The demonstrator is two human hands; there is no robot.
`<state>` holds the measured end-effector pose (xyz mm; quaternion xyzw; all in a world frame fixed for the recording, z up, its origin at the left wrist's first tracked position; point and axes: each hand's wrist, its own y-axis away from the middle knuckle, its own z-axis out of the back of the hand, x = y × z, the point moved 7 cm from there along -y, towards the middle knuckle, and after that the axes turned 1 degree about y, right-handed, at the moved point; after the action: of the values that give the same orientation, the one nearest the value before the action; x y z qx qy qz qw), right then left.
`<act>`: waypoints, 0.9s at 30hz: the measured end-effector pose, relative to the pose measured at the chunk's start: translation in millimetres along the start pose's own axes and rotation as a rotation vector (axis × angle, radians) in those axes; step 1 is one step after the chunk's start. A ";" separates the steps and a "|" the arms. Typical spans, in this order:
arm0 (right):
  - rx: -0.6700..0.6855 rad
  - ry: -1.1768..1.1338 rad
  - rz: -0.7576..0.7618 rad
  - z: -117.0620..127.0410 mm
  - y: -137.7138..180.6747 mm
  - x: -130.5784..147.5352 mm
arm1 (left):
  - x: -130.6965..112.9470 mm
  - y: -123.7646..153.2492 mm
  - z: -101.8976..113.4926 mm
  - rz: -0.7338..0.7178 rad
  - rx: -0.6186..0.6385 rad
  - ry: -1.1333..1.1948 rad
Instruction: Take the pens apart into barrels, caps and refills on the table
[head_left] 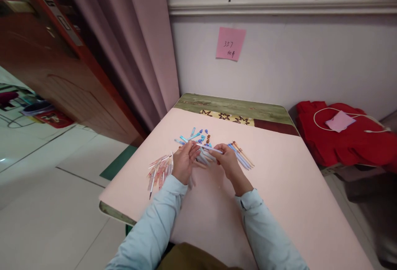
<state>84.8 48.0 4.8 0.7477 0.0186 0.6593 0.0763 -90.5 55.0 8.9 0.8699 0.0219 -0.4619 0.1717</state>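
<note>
A slim pale lavender pen barrel [210, 149] lies slantwise between my two hands, above the table. My right hand [230, 163] is closed on its right end with thumb and fingers. At its left end, the fingertips of my left hand [183, 162] pinch the tip, with the palm partly turned up. Beyond my hands lie blue pen pieces [194, 135] and small blue and brown toppers [203, 137]. More pale barrels lie beneath my hands, partly hidden. Left of my left hand is a loose pile of pen refills [159, 170]. Several pens [241, 155] lie side by side right of my right hand.
A pale pink cover lies over the table [279, 204]. Behind it is a wall with a pink note [230, 43]. A curtain [145, 42] and wooden door [77, 63] stand at left. Red cloth [350, 142] with a white cable is at right.
</note>
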 end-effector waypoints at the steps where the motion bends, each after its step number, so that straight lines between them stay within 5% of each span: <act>1: -0.037 0.061 0.027 7.6 -2.3 2.1 | -3.3 -1.6 4.6 -0.029 -0.014 -0.067; 5: -0.166 0.380 0.199 25.9 -2.4 22.9 | -17.3 -8.4 18.9 -0.133 -0.025 -0.554; 11: -0.215 0.598 0.457 11.3 16.4 60.2 | -41.6 -0.7 4.9 -0.457 0.032 -1.468; 22: -0.324 0.485 0.483 18.8 29.7 79.7 | -31.2 1.2 8.2 -0.382 0.053 -1.667; 27: -0.270 0.673 0.419 10.4 19.9 54.5 | -33.8 5.4 2.6 -0.411 0.054 -1.695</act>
<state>100.6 34.4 60.0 0.4613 -0.1964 0.8648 0.0277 -110.8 53.2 36.5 0.2158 0.0324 -0.9757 0.0224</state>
